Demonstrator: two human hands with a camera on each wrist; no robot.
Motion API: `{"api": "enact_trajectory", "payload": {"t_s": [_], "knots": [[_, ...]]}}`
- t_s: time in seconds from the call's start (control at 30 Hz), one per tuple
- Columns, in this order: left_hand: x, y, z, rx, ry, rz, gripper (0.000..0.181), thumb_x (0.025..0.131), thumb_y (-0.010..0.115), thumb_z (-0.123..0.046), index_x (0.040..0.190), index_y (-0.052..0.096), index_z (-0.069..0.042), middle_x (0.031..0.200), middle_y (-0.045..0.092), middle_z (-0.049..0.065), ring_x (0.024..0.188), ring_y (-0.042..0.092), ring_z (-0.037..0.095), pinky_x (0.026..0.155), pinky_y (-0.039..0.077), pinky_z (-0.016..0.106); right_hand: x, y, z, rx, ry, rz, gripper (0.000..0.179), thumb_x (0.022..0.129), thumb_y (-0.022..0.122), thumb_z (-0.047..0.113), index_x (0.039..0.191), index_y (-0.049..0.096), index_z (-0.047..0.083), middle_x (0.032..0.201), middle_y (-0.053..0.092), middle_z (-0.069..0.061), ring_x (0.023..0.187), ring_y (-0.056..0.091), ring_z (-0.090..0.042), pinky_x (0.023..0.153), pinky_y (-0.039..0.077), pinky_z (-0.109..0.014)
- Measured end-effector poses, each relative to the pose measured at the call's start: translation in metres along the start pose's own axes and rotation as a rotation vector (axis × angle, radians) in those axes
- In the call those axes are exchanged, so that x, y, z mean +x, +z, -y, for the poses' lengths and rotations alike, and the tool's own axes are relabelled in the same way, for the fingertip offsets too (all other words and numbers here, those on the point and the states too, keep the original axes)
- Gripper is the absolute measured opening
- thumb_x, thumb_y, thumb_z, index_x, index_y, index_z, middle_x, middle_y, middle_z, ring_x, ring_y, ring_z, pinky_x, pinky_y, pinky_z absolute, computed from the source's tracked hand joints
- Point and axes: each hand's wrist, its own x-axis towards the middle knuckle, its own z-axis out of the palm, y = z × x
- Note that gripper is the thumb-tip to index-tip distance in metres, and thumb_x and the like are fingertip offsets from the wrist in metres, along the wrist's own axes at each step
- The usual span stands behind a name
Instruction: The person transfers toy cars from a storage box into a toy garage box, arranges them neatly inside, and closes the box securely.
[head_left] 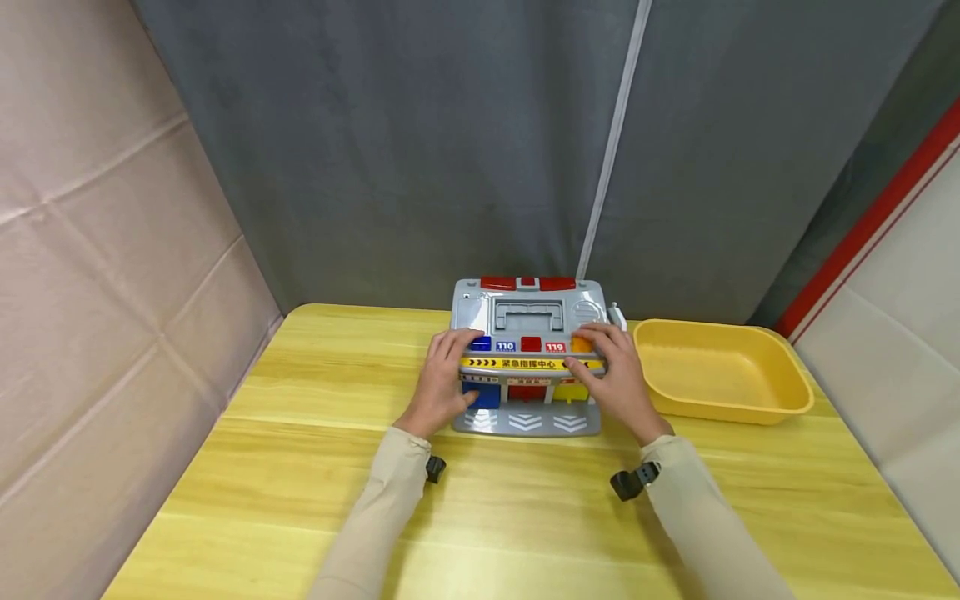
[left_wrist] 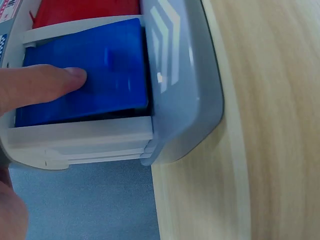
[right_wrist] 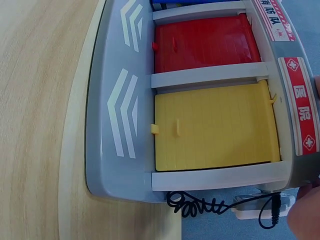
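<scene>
A grey toy emergency station [head_left: 528, 310] stands on the table, its front toward me. My left hand [head_left: 441, 385] holds its left front edge: the fingers lie on top by the blue button, and the thumb [left_wrist: 47, 85] presses the blue door [left_wrist: 112, 75]. That door sits slightly askew, with a dark gap along one side. On the other side my right hand [head_left: 621, 379] grips the right front edge, fingers at the orange button and thumb on the yellow strip. The red door [right_wrist: 205, 45] and yellow door [right_wrist: 215, 130] appear shut. Parts of both hands fall outside the wrist views.
To the right of the toy is a yellow plastic basin [head_left: 720, 415]. A coiled black cord [right_wrist: 200, 205] hangs at the toy's right side, near a small white handset [head_left: 617, 317]. A grey curtain [head_left: 420, 150] rises behind the wooden table [head_left: 315, 433].
</scene>
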Motion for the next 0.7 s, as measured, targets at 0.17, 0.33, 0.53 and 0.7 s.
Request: {"api": "enact_trajectory", "payload": {"t_s": [0.17,0.33,0.53,0.7], "knots": [[-0.0007,0.0014,-0.0005,0.005,0.013,-0.029,0.099,0.056,0.096,0.001,0.141,0.047,-0.015,0.140,0.054,0.007,0.134,0.045,0.030,0.120,0.041,0.047,-0.0016,0.0005,0.0012,0.000,0.002,-0.010,0.042,0.090,0.075,0.021,0.127,0.065,0.006,0.140,0.054,-0.015,0.129,0.041,-0.033,0.109,0.040,-0.054],[-0.0004,0.0025,0.0018,0.009,0.046,-0.060,0.099,0.055,0.096,0.002,0.140,0.048,-0.014,0.139,0.056,0.008,0.132,0.046,0.030,0.119,0.042,0.046,-0.0017,0.0019,0.0008,0.012,0.000,-0.021,0.042,0.089,0.075,0.020,0.127,0.065,0.006,0.139,0.054,-0.015,0.130,0.041,-0.033,0.109,0.040,-0.055],[-0.0021,0.0053,0.0051,0.003,0.077,-0.104,0.096,0.054,0.095,0.004,0.138,0.051,-0.012,0.137,0.058,0.009,0.128,0.049,0.029,0.117,0.045,0.045,-0.0021,0.0032,0.0005,0.028,-0.004,-0.026,0.041,0.089,0.076,0.020,0.126,0.065,0.007,0.139,0.055,-0.014,0.129,0.041,-0.033,0.109,0.039,-0.053],[-0.0030,0.0072,0.0055,0.007,0.084,-0.133,0.095,0.053,0.095,0.005,0.136,0.053,-0.012,0.135,0.060,0.008,0.126,0.050,0.028,0.115,0.047,0.044,-0.0028,0.0040,-0.0006,0.028,0.000,-0.025,0.041,0.089,0.075,0.020,0.127,0.065,0.007,0.140,0.054,-0.014,0.131,0.041,-0.033,0.110,0.039,-0.054]]}}
